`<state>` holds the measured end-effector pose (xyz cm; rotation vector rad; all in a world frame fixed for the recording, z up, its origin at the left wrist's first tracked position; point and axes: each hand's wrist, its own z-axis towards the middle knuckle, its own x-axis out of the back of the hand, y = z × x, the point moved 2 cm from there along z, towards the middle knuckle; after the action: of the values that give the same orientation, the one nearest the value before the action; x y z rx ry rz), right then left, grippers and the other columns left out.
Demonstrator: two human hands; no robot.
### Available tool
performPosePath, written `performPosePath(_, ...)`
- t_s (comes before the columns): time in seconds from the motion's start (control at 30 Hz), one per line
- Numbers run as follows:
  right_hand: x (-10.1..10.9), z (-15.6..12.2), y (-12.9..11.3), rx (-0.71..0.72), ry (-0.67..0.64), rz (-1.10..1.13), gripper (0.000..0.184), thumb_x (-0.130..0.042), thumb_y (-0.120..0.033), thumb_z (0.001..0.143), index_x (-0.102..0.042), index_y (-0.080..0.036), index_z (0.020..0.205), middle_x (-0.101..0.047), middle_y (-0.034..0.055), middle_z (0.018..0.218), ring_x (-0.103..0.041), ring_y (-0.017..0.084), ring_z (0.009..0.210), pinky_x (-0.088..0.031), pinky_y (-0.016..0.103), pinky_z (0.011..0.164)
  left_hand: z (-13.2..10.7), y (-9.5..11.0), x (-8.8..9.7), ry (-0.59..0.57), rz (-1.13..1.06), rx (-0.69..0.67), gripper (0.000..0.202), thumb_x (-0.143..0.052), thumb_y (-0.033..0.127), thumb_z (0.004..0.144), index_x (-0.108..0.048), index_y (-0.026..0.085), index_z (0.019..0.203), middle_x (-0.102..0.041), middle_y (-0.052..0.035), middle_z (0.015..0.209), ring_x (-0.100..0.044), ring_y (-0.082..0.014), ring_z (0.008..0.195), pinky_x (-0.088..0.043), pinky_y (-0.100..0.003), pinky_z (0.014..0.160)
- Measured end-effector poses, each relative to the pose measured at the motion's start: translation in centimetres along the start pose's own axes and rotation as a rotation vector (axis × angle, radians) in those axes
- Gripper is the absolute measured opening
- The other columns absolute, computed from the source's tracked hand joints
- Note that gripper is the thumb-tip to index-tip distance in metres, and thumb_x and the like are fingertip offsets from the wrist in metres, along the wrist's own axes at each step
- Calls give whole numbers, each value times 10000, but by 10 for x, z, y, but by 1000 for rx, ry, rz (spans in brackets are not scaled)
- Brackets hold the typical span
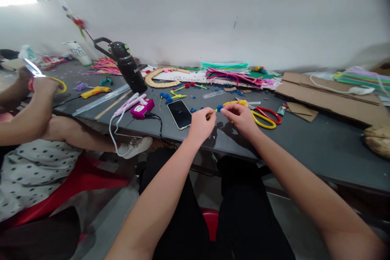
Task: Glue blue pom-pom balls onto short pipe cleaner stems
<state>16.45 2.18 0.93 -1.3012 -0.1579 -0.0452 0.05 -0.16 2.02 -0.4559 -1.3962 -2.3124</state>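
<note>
Both hands meet over the near edge of the grey table [319, 142]: the left hand [201, 124] and right hand [242, 117] each pinch an end of a small fuzzy stick [218, 109], yellow with a blue tuft, held just above the tabletop. Cardboard sheets [319, 93] lie to the right and a black bottle [129, 67] stands well to the left. A dark phone [179, 113] lies just left of the left hand. Red and yellow scissors [265, 115] rest just beyond the right hand. Far left, another person's hand [45, 85] is clenched around something.
</note>
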Motion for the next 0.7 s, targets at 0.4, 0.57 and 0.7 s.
performPosePath(0.4,-2,-1,3,-24,-12,-17,344,-741,-506,698,-678,-188,814,-606,12,666,-489,119,545,-402,277,503,2,-4,3,-12,41,-22,173,-533,218,860,-690,195,791,-690,-39,748,-592,-162,687,-433,-271,683)
performPosePath(0.57,-4,-3,1,-13,-20,-31,358,-745,-524,688,-670,-193,800,-617,18,668,-521,136,565,-420,284,512,3,-7,7,-32,79,-18,172,-539,183,841,-696,201,773,-695,-41,745,-600,-170,695,-441,-283,697)
performPosePath(0.7,-5,-4,0,33,-9,-63,345,-742,-524,698,-672,-196,779,-661,43,741,-581,172,656,-474,316,596,3,-7,9,-49,84,-15,169,-546,179,833,-693,203,753,-690,-36,725,-595,-168,674,-435,-287,679)
